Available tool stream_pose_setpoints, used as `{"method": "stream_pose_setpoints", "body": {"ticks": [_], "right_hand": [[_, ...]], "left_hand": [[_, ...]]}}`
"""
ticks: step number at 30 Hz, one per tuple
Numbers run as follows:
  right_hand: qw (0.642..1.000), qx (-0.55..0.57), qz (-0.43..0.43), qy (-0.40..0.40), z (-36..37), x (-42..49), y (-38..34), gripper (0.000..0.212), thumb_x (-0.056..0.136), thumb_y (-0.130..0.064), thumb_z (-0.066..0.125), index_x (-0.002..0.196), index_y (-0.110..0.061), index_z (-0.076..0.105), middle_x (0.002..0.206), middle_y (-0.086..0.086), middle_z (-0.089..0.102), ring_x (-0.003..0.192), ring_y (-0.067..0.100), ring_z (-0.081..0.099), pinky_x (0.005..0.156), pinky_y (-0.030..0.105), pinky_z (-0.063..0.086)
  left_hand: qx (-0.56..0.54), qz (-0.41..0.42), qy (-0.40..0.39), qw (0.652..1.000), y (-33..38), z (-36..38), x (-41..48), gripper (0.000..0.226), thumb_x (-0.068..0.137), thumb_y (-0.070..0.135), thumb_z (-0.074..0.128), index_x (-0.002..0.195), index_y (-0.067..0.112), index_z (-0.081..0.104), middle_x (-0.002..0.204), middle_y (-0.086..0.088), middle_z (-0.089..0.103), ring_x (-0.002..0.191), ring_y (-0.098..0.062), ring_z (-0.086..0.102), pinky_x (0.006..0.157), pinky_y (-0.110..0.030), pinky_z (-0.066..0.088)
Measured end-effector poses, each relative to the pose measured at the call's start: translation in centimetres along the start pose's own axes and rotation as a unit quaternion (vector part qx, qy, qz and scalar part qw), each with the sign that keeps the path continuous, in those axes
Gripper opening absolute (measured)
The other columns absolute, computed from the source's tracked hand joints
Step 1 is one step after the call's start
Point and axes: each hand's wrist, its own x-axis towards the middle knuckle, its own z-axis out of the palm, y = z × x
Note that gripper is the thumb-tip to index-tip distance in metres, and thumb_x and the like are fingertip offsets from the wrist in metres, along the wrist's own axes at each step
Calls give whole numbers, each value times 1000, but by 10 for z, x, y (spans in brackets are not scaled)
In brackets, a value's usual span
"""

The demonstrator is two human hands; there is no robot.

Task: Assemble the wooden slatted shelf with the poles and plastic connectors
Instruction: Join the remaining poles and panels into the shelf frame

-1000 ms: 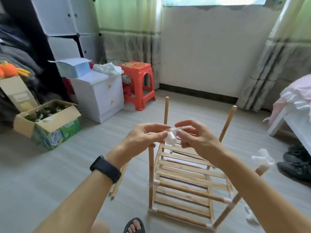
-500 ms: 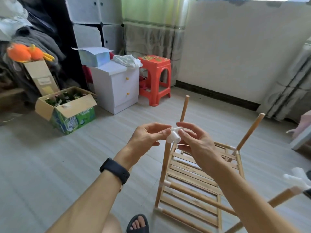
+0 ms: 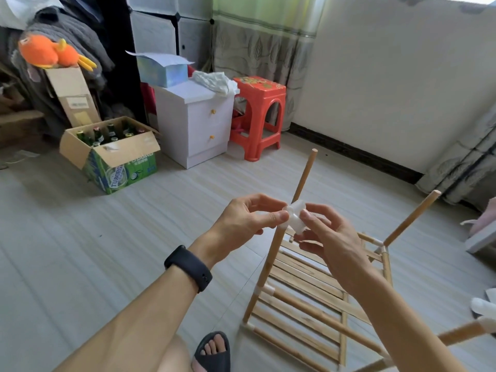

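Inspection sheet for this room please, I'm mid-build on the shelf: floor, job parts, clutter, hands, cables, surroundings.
Surface: pale plank floor, with the shelf standing on it.
Job's things: slatted shelf partly built; poles rise from it, two with bare tops; one loose white connector is held above it.
Clutter: beer box, white cabinet, red stool, orange plush.
Grippers: left hand and right hand both pinch the connector.
Cables: nothing seen.
Surroundings: plain wall, curtains.
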Motion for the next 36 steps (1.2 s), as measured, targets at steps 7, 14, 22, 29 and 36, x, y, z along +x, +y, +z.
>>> {"method": "stream_pose_setpoints", "body": {"ticks": [7, 14, 22, 29, 36], "right_hand": [[999, -3, -18, -32, -6, -10, 3, 62, 71, -39, 83, 126, -17, 61, 104, 9, 75, 80, 26, 72, 77, 31, 60], [997, -34, -69, 4, -1, -8, -2, 47, 83, -27, 71, 128, -19, 61, 92, 8, 76, 75, 20, 70, 76, 30, 60], [992, -12, -112, 61, 4, 0, -7, 22, 96, -22, 61, 115, -11, 65, 88, 12, 76, 69, 19, 69, 70, 30, 61], [991, -46, -110, 51, 5, -4, -4, 24, 89, -30, 66, 106, -13, 68, 89, 9, 76, 70, 18, 69, 77, 43, 59], [989, -79, -125, 27, 7, -9, 2, 23, 84, -31, 72, 103, -18, 70, 89, 6, 75, 73, 19, 71, 70, 30, 58]], "left_hand": [[-3, 16, -22, 1000, -8, -7, 2, 34, 84, 26, 79, 116, 24, 71, 115, 9, 73, 105, -14, 70, 87, -32, 55], [-8, 36, -6, 999, -7, -4, 6, 31, 84, 27, 79, 114, 27, 71, 111, 13, 74, 97, -11, 72, 81, -27, 53], [-4, 68, 32, 997, -3, 9, 14, 35, 88, 32, 73, 123, 33, 68, 101, 11, 73, 95, -6, 69, 72, -17, 55], [-3, 50, 14, 999, -5, 6, 11, 32, 87, 26, 75, 117, 29, 67, 104, 2, 74, 95, -13, 71, 74, -22, 54], [-32, 18, 24, 999, -7, 7, 9, 22, 93, 39, 63, 110, 25, 65, 101, -4, 75, 97, -20, 71, 84, -36, 52]]}}
